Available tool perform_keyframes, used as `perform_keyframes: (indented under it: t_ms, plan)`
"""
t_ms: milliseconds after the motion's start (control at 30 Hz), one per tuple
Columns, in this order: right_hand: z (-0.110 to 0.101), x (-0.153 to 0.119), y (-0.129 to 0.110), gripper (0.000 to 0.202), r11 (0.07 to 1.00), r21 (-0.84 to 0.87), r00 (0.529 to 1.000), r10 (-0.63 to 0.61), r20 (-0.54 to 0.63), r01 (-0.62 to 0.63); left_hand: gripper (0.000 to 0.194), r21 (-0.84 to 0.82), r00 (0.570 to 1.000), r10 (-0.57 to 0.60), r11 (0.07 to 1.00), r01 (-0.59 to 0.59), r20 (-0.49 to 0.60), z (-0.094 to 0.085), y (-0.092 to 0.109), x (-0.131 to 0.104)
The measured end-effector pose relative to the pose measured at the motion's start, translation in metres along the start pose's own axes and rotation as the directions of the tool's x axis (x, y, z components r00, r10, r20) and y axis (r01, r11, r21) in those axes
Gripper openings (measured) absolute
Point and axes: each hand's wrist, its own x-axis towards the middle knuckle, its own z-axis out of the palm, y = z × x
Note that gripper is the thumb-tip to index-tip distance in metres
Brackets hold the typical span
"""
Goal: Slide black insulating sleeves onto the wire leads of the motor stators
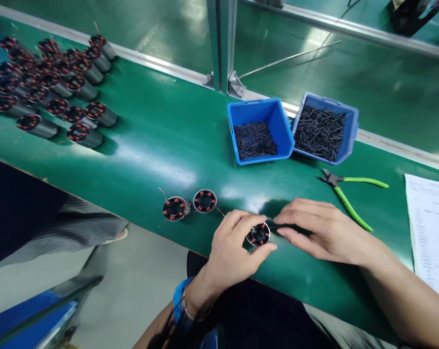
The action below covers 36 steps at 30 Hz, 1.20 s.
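Observation:
My left hand (237, 245) is wrapped around a motor stator (258, 234), a metal cylinder with copper windings and a black core, with its open end facing up. Just right of it, my right hand (319, 230) has thumb and forefinger brought close together at the stator's side. A thin dark piece seems to show at those fingertips, too small to name. Left of my hands stand two more stators, one (205, 200) with a copper wire sticking out toward my left hand, the other (175, 208) with a wire rising at its back.
A blue bin (261, 114) and a paler bin (324, 131) hold many short black tubes. Green-handled cutters (346, 191) lie beyond my right hand, a printed sheet (430, 228) at the right edge. Several stators (84, 135) crowd the far left. Another person's leg (77, 228) is at left.

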Motion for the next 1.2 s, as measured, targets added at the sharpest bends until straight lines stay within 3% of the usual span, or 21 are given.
perform_keyframes:
  t_ms: [267, 467, 933, 1200]
  plan:
    - [-0.001, 0.001, -0.004, 0.015, 0.995, -0.088, 0.999, -0.050, -0.005, 0.049, 0.047, -0.007, 0.998, -0.046, 0.999, 0.047, 0.052, -0.006, 0.004, 0.002]
    - [0.006, 0.002, -0.003, 0.017, 0.995, -0.046, 0.996, -0.084, 0.007, 0.085, 0.043, -0.051, 0.998, -0.051, 0.997, 0.053, 0.041, -0.006, 0.003, 0.001]
    - [0.010, 0.005, -0.013, 0.030, 0.973, -0.228, 0.997, -0.022, 0.078, 0.040, 0.045, -0.074, 0.999, -0.028, 0.997, 0.031, 0.042, -0.006, -0.002, 0.000]
    - [0.006, -0.004, -0.010, 0.025, 0.984, -0.178, 0.999, -0.019, -0.028, 0.013, 0.043, -0.022, 0.996, -0.047, 0.999, 0.049, 0.082, -0.011, 0.001, -0.001]
